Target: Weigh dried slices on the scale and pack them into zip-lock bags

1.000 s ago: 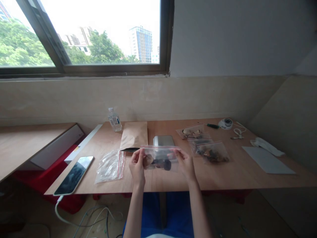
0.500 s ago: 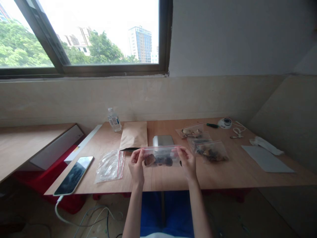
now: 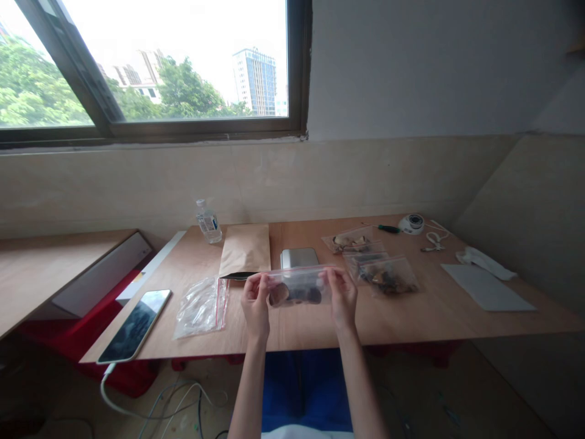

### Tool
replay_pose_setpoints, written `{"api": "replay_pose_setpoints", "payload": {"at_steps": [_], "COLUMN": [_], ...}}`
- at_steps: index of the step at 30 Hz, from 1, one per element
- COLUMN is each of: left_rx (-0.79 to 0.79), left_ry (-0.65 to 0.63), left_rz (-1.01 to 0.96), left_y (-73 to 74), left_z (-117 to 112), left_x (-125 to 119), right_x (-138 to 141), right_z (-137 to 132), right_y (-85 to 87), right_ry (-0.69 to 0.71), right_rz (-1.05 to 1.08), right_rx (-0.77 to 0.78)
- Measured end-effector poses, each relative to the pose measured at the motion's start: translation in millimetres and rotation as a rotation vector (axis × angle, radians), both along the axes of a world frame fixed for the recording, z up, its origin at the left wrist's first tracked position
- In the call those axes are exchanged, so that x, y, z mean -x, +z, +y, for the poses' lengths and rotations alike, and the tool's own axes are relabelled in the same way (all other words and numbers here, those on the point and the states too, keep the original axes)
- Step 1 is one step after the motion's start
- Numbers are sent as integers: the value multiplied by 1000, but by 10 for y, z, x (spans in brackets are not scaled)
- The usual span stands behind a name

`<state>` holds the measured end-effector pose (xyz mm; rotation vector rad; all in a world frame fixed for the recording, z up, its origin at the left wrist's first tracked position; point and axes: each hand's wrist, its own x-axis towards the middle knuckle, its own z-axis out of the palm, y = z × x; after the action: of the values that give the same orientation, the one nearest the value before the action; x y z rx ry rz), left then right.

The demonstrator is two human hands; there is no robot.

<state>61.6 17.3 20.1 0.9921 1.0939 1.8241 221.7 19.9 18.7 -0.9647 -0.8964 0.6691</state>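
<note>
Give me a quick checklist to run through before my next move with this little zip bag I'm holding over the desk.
1. Both hands on the bag: ok. The left hand and right hand pinch the top corners of the zip bag.
2. Contents settled: ok, dark and brown pieces sit at the bottom.
3. Zip strip closed along its whole length: cannot tell, too small to see.
4. Bag free of the desk: cannot tell, though it seems held just above it.
5. Filled bags within the right hand's reach: ok, they lie just to its right.
6. Empty bags out of the way: ok, they lie left of the left hand.
</note>
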Motion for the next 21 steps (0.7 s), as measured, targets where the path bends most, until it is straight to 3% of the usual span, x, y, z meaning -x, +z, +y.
{"api": "replay_pose_setpoints", "payload": {"at_steps": [6, 13, 21], "left_rx": [-15, -22, -8], "left_ry": [-41, -8, -47], "left_rz": [24, 9, 123], "left_y": [-25, -35, 41], "left_z": [-5, 1, -36], "left_x": [-49, -20, 40], "right_x": [63, 33, 8], "right_z": [21, -8, -22], "right_y": [-8, -16, 26], "right_ry": [92, 256, 205], "right_rz": [98, -4, -36], "right_rx": [16, 64, 58]}}
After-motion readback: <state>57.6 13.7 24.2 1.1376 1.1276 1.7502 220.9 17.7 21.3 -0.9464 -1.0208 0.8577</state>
